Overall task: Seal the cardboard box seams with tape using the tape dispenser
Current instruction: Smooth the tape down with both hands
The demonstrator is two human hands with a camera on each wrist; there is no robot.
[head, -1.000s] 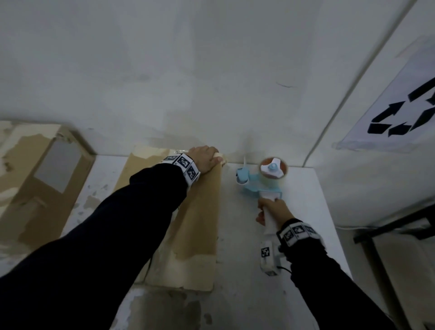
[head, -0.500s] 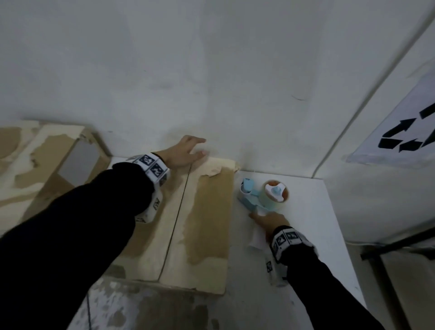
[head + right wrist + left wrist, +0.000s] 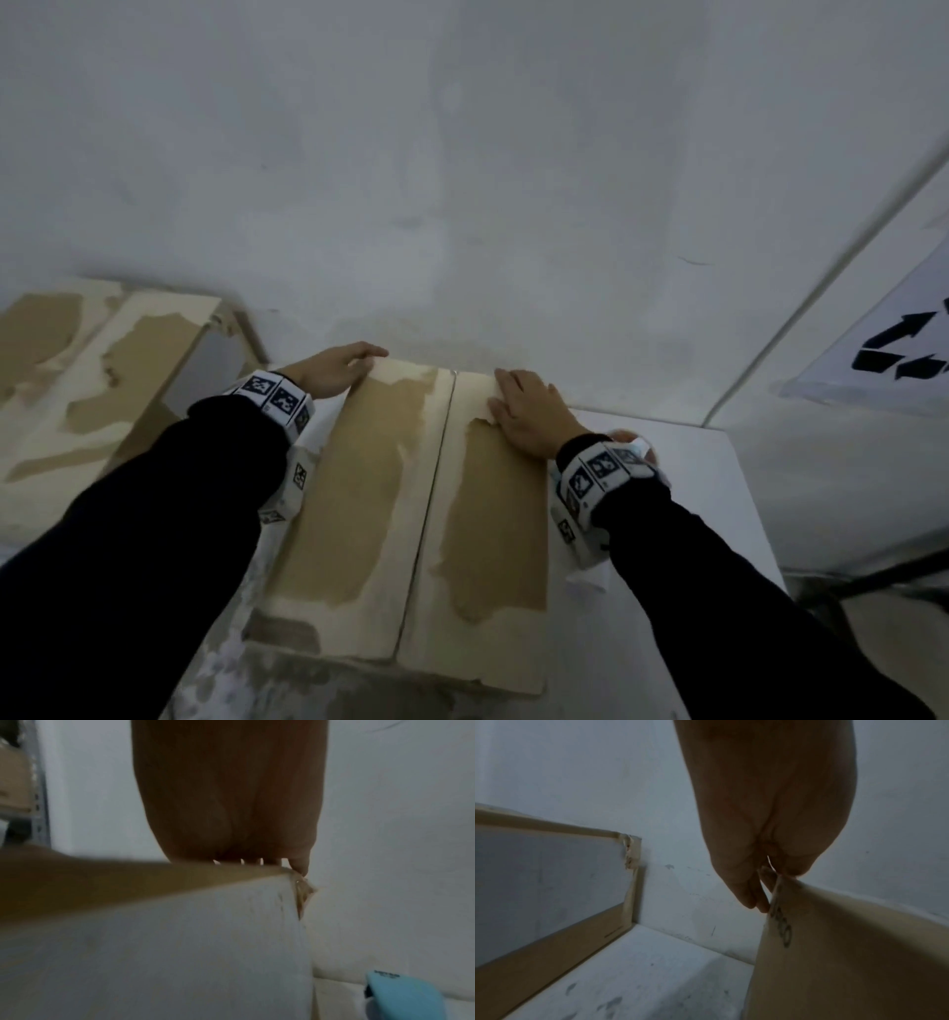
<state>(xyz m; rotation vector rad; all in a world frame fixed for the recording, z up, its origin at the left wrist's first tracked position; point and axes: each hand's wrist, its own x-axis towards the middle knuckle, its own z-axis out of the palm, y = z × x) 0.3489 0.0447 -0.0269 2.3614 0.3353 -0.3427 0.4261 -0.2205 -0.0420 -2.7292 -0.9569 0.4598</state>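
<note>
A worn cardboard box (image 3: 359, 493) stands on the white table (image 3: 693, 514), its two top flaps lying closed with the seam (image 3: 434, 493) running down the middle. My left hand (image 3: 334, 375) rests with straight fingers on the box's far left corner (image 3: 847, 953). My right hand (image 3: 529, 416) lies flat on the far end of the right flap. In the right wrist view its fingers (image 3: 231, 801) reach over the box's top edge (image 3: 154, 943). The blue tape dispenser (image 3: 403, 994) lies on the table to the right of the box, mostly hidden behind my right wrist (image 3: 637, 447) in the head view.
A second, larger cardboard box (image 3: 102, 390) stands to the left, close to the first. A white wall (image 3: 462, 205) rises right behind both boxes. A sheet with a recycling symbol (image 3: 898, 349) hangs at the right. The table's right edge is near the dispenser.
My right hand has let go of the tape dispenser and moved left onto the box's right flap. My left hand has shifted to the far left corner. Both flaps now lie closed.
</note>
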